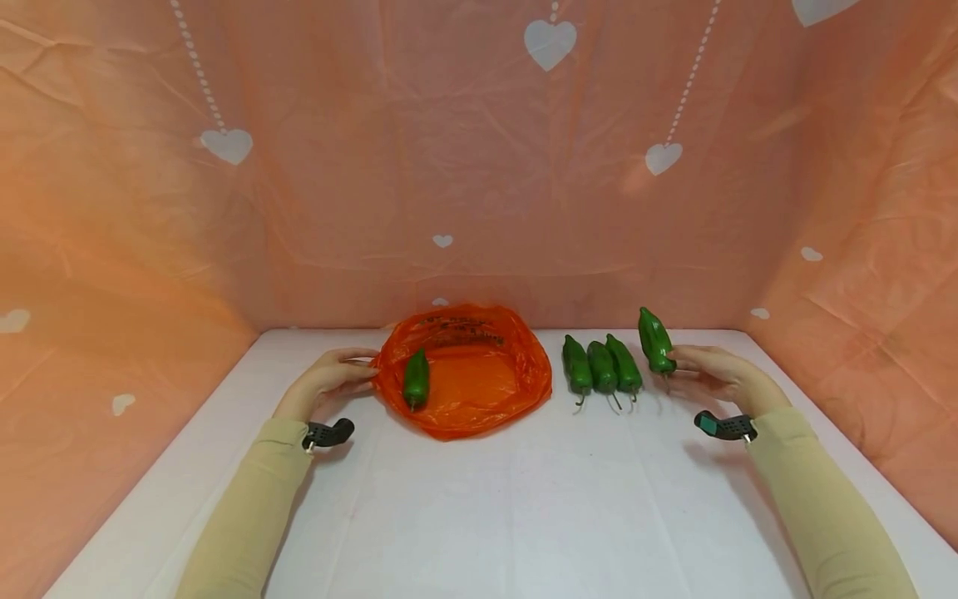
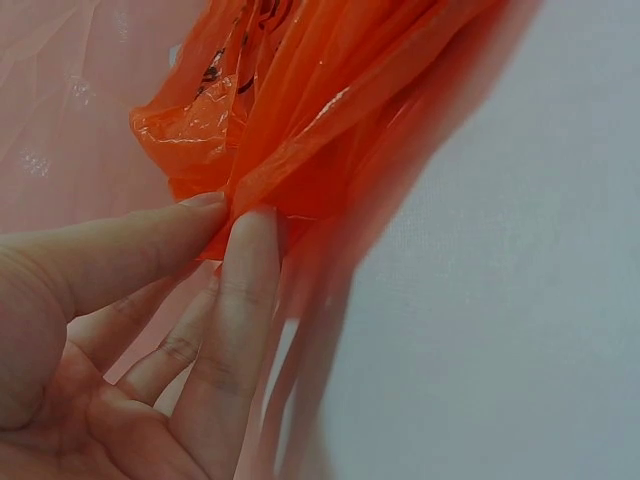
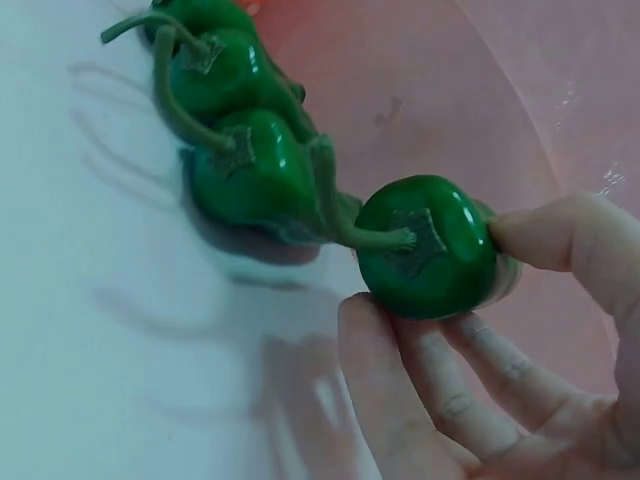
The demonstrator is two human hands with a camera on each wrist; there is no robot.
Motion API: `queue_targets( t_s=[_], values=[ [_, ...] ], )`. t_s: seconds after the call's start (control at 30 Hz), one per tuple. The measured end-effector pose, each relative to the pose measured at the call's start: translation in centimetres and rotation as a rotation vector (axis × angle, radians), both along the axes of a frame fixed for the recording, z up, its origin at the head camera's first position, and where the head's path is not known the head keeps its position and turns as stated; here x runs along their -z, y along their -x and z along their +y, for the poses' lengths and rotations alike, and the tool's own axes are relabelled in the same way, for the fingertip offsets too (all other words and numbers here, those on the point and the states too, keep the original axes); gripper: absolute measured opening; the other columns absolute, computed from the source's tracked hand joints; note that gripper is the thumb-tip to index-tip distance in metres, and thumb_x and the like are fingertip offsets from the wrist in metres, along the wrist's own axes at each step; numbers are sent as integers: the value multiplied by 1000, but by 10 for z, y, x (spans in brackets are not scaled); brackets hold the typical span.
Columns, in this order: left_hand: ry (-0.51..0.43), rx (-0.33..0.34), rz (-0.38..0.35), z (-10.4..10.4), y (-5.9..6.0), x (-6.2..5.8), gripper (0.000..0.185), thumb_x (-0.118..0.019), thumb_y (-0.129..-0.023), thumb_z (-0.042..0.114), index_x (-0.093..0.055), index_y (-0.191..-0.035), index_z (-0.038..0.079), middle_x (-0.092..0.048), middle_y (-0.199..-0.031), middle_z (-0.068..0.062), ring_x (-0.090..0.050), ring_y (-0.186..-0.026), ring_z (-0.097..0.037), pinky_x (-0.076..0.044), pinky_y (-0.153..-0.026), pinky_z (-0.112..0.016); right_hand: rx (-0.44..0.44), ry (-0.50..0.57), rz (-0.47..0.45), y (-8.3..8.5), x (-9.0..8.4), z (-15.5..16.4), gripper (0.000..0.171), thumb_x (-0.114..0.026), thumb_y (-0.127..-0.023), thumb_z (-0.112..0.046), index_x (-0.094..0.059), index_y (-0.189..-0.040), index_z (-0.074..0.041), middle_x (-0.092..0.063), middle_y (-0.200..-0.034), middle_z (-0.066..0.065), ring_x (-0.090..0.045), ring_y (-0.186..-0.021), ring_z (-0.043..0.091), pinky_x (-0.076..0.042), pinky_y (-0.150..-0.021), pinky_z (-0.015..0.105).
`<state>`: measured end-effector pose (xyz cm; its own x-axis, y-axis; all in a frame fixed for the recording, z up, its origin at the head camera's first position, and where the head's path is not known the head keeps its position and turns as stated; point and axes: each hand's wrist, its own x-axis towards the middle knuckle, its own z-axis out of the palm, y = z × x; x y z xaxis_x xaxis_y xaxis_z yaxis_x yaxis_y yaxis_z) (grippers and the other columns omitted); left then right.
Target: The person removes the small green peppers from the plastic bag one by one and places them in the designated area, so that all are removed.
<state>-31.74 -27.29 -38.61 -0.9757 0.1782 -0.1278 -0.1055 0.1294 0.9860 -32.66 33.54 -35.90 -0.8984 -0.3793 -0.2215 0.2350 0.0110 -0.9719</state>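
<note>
The right hand pinches a green pepper between its thumb and fingers: in the right wrist view the thumb presses one side and the fingertips bear on the other, with the stem end facing the camera. The left hand pinches the left edge of an orange plastic bag, a fold of the film caught between thumb and forefinger while the other fingers lie behind.

The bag sits on the counter, left of the middle and toward the far side, its mouth spread wide. Dark lettering shows on its far inner wall. One pepper lies inside, in the left part, its stem toward the near side.

Between the bag and the right hand, three more peppers lie side by side in a row, stems pointing near; the held one is just to the right of them.

Behind each hand comes a black wrist device, then a pale yellow-green sleeve reaching in from the near side. The counter's white covering runs back to an orange-pink backdrop, which also rises at left and right and is printed with white hearts.
</note>
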Motion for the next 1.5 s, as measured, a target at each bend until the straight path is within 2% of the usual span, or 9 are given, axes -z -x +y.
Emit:
queue_targets(
  t_s=[0.17,0.27,0.47,0.57,0.8,1.03,1.2,1.33,1.5],
  values=[
    [10,21,15,-1,2,0,48,-62,-93,8,-44,-136,-4,-49,-132,-24,-64,-102,-27,-50,-91,-37,-45,-21,27,-1,8,4,30,-42,-103,-15,-72,-99,-17,-65,-104,0,-64,-100,21,-49,-94,37],
    [27,22,19,-1,2,0,50,-62,-93,8,-43,-137,-5,-49,-132,-25,-64,-101,-27,-50,-91,-37,-49,-7,32,-2,10,4,31,-41,-103,-12,-71,-100,-13,-64,-106,2,-63,-101,21,-46,-97,38],
    [36,-2,3,0,0,-2,51,-64,-92,10,-44,-137,-3,-51,-130,-24,-65,-101,-27,-51,-90,-37,26,-161,23,-5,8,2,23,-49,-101,-21,-71,-94,-18,-66,-99,-1,-64,-94,14,-51,-89,30],
    [36,-22,-3,1,-1,-2,50,-65,-91,10,-47,-136,-1,-52,-130,-22,-65,-100,-26,-51,-89,-36,64,-200,-4,-5,7,0,21,-52,-100,-24,-70,-91,-19,-65,-95,-1,-64,-89,13,-52,-85,27],
    [44,-27,-5,1,0,-2,50,-65,-91,10,-46,-137,-1,-50,-132,-22,-65,-100,-25,-52,-89,-34,86,-116,-63,-2,10,-2,16,-52,-100,-19,-64,-99,-9,-59,-98,6,-62,-90,18,-51,-91,35],
    [17,-10,-3,1,0,-2,49,-64,-92,11,-46,-136,-2,-50,-131,-22,-64,-102,-26,-50,-91,-36,82,-181,-26,-3,10,-4,26,-54,-99,-20,-55,-113,1,-61,-97,6,-65,-88,16,-51,-91,36],
    [20,42,40,1,1,-3,48,-59,-95,6,-41,-137,-8,-50,-130,-25,-65,-98,-24,-50,-91,-37,67,-129,-50,0,9,-4,18,-51,-100,-15,-60,-106,0,-60,-96,8,-64,-88,17,-50,-91,38],
    [4,48,25,1,2,-4,49,-58,-94,4,-40,-137,-10,-52,-127,-25,-66,-95,-23,-50,-91,-38,66,-115,-59,1,9,-4,17,-50,-100,-14,-65,-97,-5,-60,-95,8,-64,-86,18,-51,-90,38],
    [22,56,47,1,1,-4,48,-58,-95,4,-40,-137,-11,-49,-130,-27,-66,-96,-23,-50,-91,-38,58,-111,-47,-1,10,-5,19,-50,-100,-13,-66,-99,-3,-60,-94,8,-63,-86,18,-52,-88,37]
  ],
)
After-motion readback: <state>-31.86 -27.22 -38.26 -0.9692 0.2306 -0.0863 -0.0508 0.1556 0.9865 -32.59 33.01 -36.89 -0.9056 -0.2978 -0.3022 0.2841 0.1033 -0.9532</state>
